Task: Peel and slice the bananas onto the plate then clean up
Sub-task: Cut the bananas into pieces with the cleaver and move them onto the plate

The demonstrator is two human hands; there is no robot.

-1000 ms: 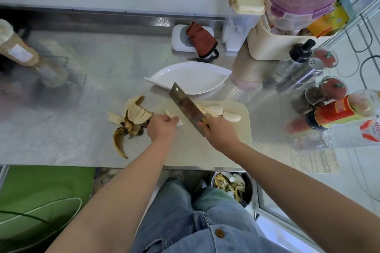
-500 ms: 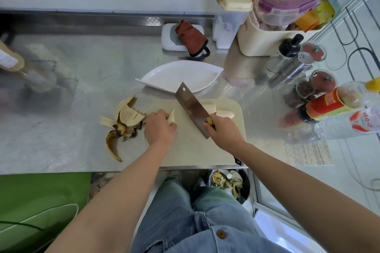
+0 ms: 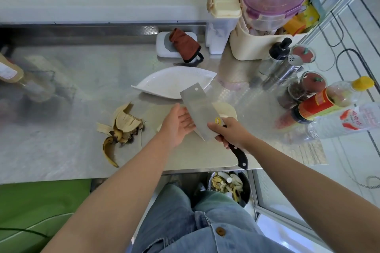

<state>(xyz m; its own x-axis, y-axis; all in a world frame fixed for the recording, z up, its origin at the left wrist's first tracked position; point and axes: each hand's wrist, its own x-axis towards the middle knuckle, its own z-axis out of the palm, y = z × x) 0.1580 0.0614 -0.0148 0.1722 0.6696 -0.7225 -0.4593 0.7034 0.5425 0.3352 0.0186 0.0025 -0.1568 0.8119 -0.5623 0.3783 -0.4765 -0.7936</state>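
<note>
Steel tabletop [image 3: 61, 125] carries a cream cutting board [image 3: 185, 158] at its near edge, and I read both hands above that board. Right hand [image 3: 232, 133]: fingers wrapped round the black handle of the cleaver [image 3: 200, 109], blade held off the board with its broad face turned toward the camera and its far end overlapping, in my view, the near rim of the white leaf-shaped plate [image 3: 170, 80] (the plate sits on the tabletop just beyond the board). Left hand [image 3: 177, 124]: fingers straight and together, lying against the left edge of the blade; it grips nothing that I can see. The peeled banana flesh is hidden behind blade and hands, so I cannot place it. The banana peel [image 3: 121, 127], split open and browned, lies on the tabletop just left of the board. Below the tabletop's near edge, a dark bin [image 3: 245, 189] holds peel scraps.
</note>
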